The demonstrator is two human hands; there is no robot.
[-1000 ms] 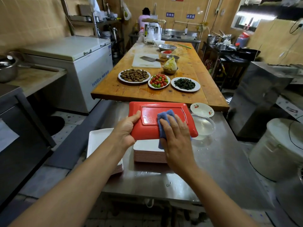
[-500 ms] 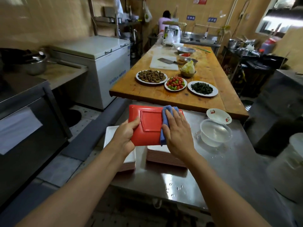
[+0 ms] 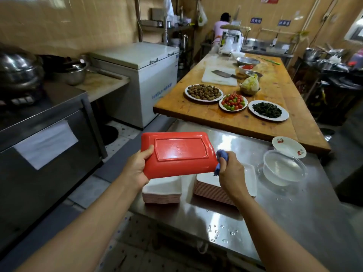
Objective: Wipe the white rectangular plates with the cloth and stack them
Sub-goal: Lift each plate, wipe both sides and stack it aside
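Red plate (image 3: 177,154) underside up, embossed mark unreadable, blue cloth (image 3: 221,160) bunched

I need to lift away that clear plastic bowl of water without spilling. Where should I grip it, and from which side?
Grip the clear plastic bowl at opposite sides of its rim, both hands coming from above: it stands upright, open-topped, holds water, and the wall looks thin, so a one-sided pinch would likely tip or buckle it.
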